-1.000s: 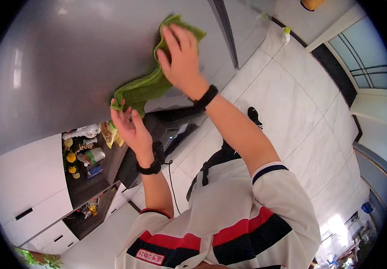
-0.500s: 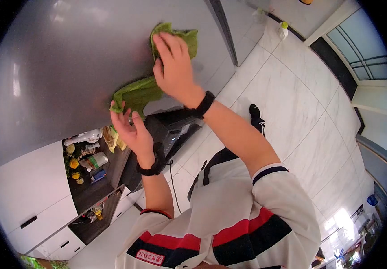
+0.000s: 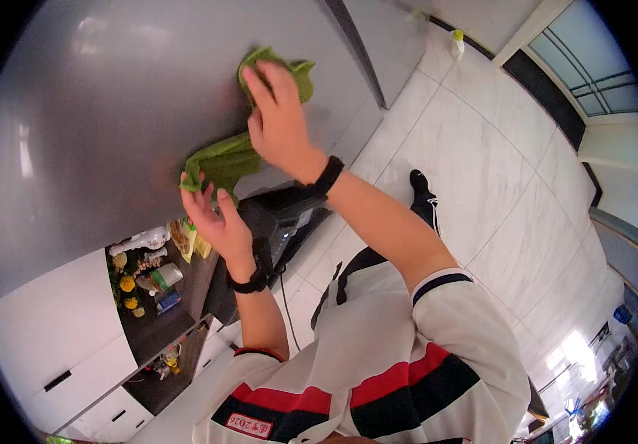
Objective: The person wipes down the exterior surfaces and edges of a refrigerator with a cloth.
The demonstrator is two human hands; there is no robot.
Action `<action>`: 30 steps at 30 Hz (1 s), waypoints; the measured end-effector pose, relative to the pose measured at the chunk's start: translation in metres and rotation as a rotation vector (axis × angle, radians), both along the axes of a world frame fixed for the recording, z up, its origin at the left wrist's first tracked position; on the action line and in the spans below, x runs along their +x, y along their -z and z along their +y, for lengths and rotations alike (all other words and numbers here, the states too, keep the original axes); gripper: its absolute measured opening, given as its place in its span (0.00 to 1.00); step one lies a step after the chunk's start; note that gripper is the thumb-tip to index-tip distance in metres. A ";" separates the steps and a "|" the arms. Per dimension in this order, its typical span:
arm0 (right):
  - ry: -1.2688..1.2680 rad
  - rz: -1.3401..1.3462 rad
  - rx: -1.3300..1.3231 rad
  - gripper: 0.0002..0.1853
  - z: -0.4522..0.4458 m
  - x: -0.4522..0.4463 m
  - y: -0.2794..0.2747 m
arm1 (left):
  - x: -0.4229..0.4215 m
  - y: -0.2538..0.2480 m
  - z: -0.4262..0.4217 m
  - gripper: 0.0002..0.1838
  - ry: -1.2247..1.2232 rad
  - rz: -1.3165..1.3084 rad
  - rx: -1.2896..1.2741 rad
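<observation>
A green cloth [image 3: 223, 159] lies against a large glossy grey panel [image 3: 134, 111] that looks like a fridge door. My right hand [image 3: 282, 126] presses the cloth's upper part to the panel, with fingertips on the fabric and some of it bunched above and beside them. The cloth's lower part stretches down to my left hand [image 3: 219, 226], whose fingers hold its hanging end near the panel. The stretch of cloth beneath my right palm is hidden. A black band is on each wrist.
Below the panel at left, a dark shelf [image 3: 160, 333] holds yellow flowers [image 3: 127, 283] and several packages, beside white drawers [image 3: 60, 333]. A black appliance [image 3: 289, 229] with a cable stands behind my left wrist. A bottle with a yellow-green cap [image 3: 457, 44] stands on the marble-tiled floor [image 3: 496, 192].
My right hand has slid slightly left and down over the panel, dragging the cloth's upper part with it. My left hand stays almost in place, and the view has shifted a little.
</observation>
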State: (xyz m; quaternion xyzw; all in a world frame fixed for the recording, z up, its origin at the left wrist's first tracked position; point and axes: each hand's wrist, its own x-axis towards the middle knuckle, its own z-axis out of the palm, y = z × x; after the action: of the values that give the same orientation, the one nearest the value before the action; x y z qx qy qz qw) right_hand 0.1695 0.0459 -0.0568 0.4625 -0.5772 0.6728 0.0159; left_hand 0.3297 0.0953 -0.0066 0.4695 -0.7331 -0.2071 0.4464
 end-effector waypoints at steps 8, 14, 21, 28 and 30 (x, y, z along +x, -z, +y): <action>0.021 -0.022 0.100 0.36 -0.012 -0.034 0.050 | -0.008 0.001 -0.003 0.30 -0.003 0.016 0.048; 0.118 -0.135 0.181 0.35 -0.021 -0.057 0.066 | -0.022 0.007 -0.006 0.30 0.015 -0.004 0.075; 0.018 -0.021 0.191 0.36 0.002 -0.048 0.070 | -0.041 0.009 -0.017 0.29 0.053 -0.023 0.037; 0.101 -0.100 0.142 0.35 -0.016 -0.066 0.061 | -0.063 0.010 -0.021 0.30 0.078 0.089 0.062; 0.082 -0.107 0.129 0.35 -0.014 -0.052 0.063 | -0.058 0.012 -0.017 0.29 0.085 0.066 0.069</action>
State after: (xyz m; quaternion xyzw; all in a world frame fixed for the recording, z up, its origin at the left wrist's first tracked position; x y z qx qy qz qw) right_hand 0.1170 0.0321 -0.1202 0.4022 -0.6378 0.6566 -0.0173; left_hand 0.2720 0.0781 -0.0184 0.4461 -0.7295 -0.2664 0.4448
